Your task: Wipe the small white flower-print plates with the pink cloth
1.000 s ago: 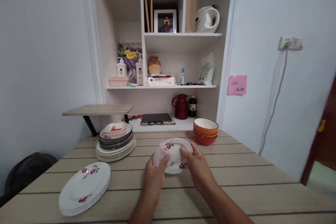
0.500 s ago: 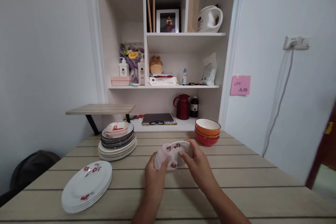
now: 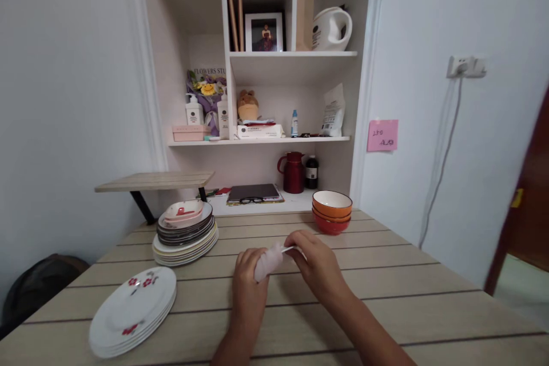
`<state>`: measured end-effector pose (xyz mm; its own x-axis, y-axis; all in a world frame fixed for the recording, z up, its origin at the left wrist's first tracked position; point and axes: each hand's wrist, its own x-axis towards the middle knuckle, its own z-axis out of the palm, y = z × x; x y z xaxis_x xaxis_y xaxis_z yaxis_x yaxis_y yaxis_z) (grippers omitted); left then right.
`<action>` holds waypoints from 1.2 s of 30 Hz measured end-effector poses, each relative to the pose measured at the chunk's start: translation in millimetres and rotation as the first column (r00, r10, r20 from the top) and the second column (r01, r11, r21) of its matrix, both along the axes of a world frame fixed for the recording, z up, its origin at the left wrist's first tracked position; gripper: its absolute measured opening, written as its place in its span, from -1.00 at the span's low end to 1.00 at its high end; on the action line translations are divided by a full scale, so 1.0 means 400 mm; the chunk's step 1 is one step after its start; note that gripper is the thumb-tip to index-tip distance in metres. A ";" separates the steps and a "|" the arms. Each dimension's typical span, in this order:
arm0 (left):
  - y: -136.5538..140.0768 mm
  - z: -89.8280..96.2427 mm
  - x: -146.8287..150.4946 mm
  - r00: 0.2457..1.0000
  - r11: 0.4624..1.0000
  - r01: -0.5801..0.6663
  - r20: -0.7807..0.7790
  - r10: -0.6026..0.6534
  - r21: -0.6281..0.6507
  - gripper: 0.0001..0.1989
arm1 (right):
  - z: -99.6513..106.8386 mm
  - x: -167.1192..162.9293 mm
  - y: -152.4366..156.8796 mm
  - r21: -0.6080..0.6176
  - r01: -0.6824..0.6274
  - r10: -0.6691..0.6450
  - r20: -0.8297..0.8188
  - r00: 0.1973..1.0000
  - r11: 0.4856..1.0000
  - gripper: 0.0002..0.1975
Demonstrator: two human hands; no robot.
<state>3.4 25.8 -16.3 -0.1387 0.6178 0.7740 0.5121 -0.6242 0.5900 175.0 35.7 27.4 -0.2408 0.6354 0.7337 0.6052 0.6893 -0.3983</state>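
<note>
Above the middle of the table, my left hand (image 3: 249, 277) is closed on a pale pink cloth (image 3: 268, 262), which wraps over the left part of a small white plate (image 3: 289, 249). My right hand (image 3: 316, 266) pinches that plate by its right edge, thumb below and fingers on top. The plate is seen nearly edge-on, and most of it is hidden by the cloth and fingers. To the left lies a stack of white plates with red flowers (image 3: 135, 311).
Behind that stack stands a taller pile of plates (image 3: 185, 240) topped by small square dishes (image 3: 183, 211). Stacked orange and red bowls (image 3: 331, 218) sit at the back right. A small raised shelf (image 3: 156, 180) overhangs the back left; a red jug (image 3: 294, 172) stands behind the table.
The small plate has tipped from showing its flowered face to nearly edge-on. The cloth now covers its left part, and my fingers have shifted along the rim. The view has turned slightly right.
</note>
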 end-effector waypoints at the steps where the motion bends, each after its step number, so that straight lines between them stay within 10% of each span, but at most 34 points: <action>1: 0.000 0.000 -0.001 1.000 1.000 0.004 -0.004 -0.004 0.004 -0.66 | 0.000 0.002 0.001 -0.011 -0.010 0.010 -0.003 1.000 1.000 -0.84; 13: 0.027 -0.011 0.015 0.898 0.891 0.274 0.428 -0.103 -0.361 -0.71 | -0.034 -0.028 0.019 -0.265 -0.176 0.062 -0.389 0.919 0.948 -0.91; 19: 0.003 0.017 0.021 0.770 0.858 0.343 0.638 -0.023 -0.383 -0.56 | -0.061 -0.053 0.023 -0.311 -0.481 0.001 -0.839 0.545 0.819 -0.79; 27: 0.009 -0.002 0.022 0.673 0.833 0.416 0.740 -0.012 -0.365 -0.45 | -0.062 -0.074 0.021 -0.256 -0.719 -0.188 -0.966 0.175 0.646 -0.57; 31: 0.005 -0.004 0.025 0.745 0.868 0.331 0.667 0.001 -0.371 -0.54 | -0.055 -0.052 0.025 -0.365 -0.659 -0.132 -0.917 0.376 0.658 -0.64; 36: -0.001 0.015 0.025 0.841 0.926 0.219 0.540 -0.019 -0.308 -0.69 | -0.033 -0.017 0.021 -0.298 -0.207 0.016 -0.538 0.843 0.932 -0.80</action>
